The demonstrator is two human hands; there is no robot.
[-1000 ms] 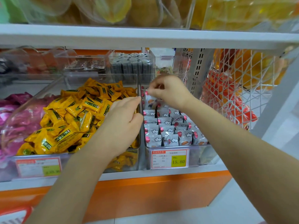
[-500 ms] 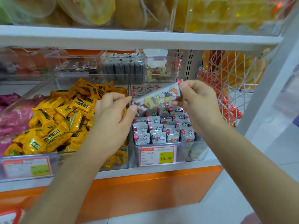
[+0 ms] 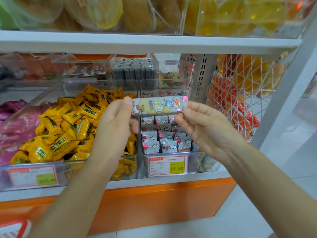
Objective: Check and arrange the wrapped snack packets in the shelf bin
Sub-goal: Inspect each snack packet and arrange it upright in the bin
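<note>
Being pinched at both ends, one snack packet [image 3: 159, 106] is held level over the clear bin [image 3: 193, 163]: one seal is nipped by the left hand [image 3: 116, 124], the other by the right hand [image 3: 202, 127]. A second ago it was being picked from the back row; now it is lifted, printed face shown, so checking looks under way, re-shelving owed. Matching packets [image 3: 164, 142] are stood in rows behind the 15.80 price tag [image 3: 167, 165]; yellow packets [image 3: 68, 124] are heaped next door.
</note>
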